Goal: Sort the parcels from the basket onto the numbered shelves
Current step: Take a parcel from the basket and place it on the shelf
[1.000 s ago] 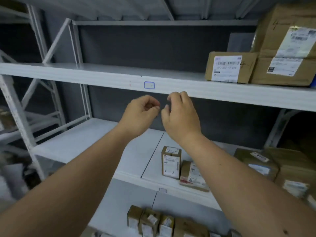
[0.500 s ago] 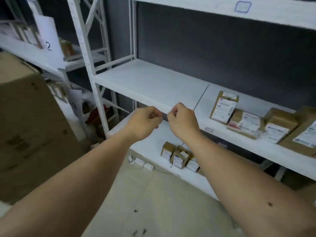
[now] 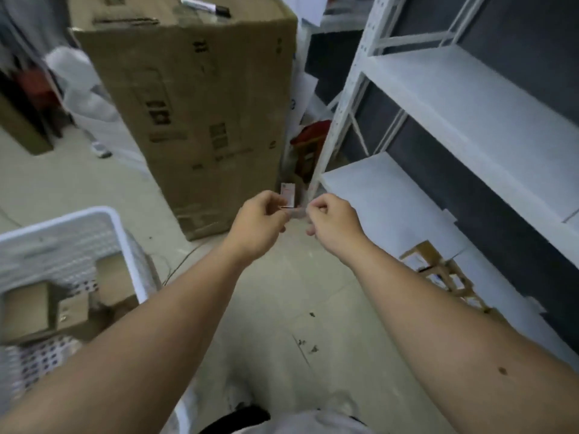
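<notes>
white basket [image 3: 106,214] w/ parcels [image 3: 28,308] at left; left hand [image 3: 260,220] & right hand [image 3: 332,220] pinch small clear scrap [image 3: 296,212].

Looks like a parcel storeroom or small warehouse backroom. Right of the hands there's white metal shelving [image 3: 463,98] with perforated uprights against a dark wall, and a few small labelled cardboard parcels [image 3: 438,270] sit on its bottom level. Straight ahead of the hands stands a big taped cardboard carton [image 3: 194,98] with a marker [image 3: 205,5] on top. Down to the left is a white perforated basket [image 3: 62,233] holding more brown boxes, on a bare concrete floor [image 3: 282,324].
</notes>
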